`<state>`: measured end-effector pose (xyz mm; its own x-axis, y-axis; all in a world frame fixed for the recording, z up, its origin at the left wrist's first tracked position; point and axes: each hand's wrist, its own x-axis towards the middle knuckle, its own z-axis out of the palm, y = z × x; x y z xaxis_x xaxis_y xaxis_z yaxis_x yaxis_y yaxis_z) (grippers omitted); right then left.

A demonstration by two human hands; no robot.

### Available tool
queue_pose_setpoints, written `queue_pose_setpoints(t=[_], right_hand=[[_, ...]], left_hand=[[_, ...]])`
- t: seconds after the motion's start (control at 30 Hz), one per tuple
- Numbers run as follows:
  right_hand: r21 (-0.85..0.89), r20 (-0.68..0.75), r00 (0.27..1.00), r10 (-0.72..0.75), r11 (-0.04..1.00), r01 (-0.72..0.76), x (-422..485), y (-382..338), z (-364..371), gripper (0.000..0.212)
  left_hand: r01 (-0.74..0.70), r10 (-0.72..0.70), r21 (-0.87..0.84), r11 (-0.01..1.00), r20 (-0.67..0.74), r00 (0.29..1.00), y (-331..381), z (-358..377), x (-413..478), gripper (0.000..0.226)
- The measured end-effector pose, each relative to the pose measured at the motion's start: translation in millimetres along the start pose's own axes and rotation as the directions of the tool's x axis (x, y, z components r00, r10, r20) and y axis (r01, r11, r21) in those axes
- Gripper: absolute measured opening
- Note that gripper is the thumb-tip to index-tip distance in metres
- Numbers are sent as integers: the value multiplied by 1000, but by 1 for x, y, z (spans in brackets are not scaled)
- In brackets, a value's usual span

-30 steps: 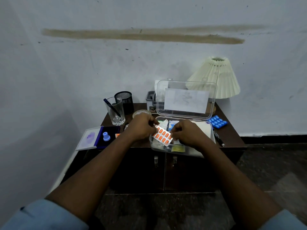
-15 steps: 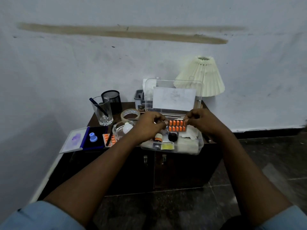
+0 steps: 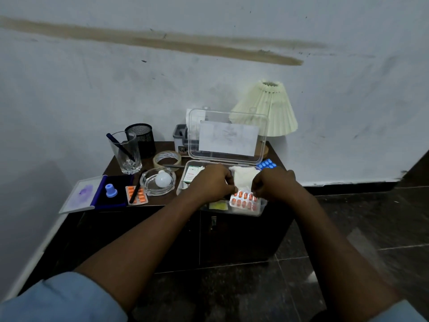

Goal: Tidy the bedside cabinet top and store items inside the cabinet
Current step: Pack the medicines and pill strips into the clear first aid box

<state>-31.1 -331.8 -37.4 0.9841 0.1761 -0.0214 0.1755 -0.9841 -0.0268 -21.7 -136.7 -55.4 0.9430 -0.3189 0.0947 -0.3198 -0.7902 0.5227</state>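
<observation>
Over the open box (image 3: 261, 208) at the cabinet top's (image 3: 162, 200) 4 o'clock, left hand (image 3: 210, 183) and right hand (image 3: 275, 184) pinch the orange blister pack (image 3: 245, 201), which should settle flat so the lid (image 3: 228, 135) closes.

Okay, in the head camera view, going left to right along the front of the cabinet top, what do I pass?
Open ink pad case → loose orange blister strip → glass ashtray holding a white bulb → left hand → held orange blister strip → right hand.
</observation>
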Motion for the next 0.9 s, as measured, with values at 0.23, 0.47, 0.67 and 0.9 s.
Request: queue_pose_setpoints(t=[0.23,0.47,0.67,0.9], right_hand=[[6,18,995,-94,996,94,-3,-5,4,16],[214,-187,982,-9,976,50,4,7,3,13],[379,-310,951,2,917,122,19,-13,2,13],[342,-323,921,-216,881,327,26,-100,5,16]], left_hand=[[-30,26,61,998,65,998,2,5,0,9],[-67,67,-9,998,-7,998,-4,-4,-3,11],[-36,34,-13,999,-136,990,-26,-36,-19,9],[174,-126,167,970,-263,957,-95,-99,-56,19]])
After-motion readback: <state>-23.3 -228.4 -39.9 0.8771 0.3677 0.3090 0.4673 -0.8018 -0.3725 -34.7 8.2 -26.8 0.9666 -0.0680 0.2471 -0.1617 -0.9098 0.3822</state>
